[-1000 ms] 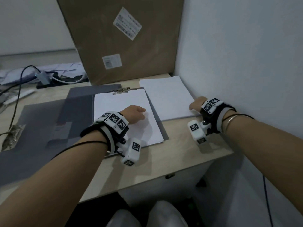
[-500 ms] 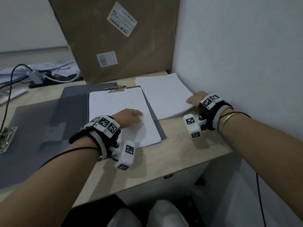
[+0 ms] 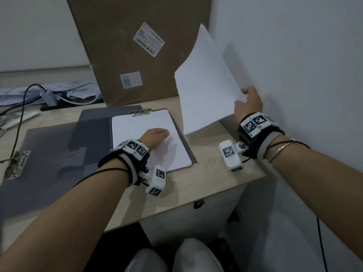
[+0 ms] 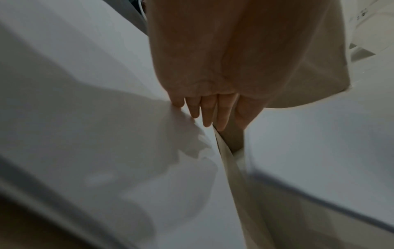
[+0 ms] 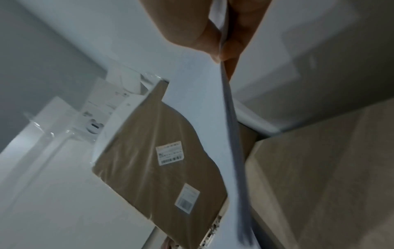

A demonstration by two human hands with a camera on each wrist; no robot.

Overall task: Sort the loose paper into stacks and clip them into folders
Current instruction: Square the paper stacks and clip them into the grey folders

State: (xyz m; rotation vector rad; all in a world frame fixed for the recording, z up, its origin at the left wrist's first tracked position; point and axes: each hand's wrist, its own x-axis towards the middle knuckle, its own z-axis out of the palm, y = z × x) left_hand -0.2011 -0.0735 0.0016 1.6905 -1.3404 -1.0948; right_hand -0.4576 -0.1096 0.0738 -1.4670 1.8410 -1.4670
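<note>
Now that your right hand [image 3: 247,104] has pinched the loose stack [image 3: 206,83] by its near corner and tipped it up off the desk [image 3: 212,185], it's ready to move (prob. onto a folder). Left hand [image 3: 155,137], fingers curled, rests on the clipped sheets [image 3: 137,128] in the open folder [image 3: 94,122].

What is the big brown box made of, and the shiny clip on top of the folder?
The big brown box looks like cardboard: dull, matte brown, with white printed labels stuck on. The clip looks like metal: thin and silvery, catching the light. It is small in the head view, so that is a guess. The folder beneath looks like smooth grey plastic or card.
</note>
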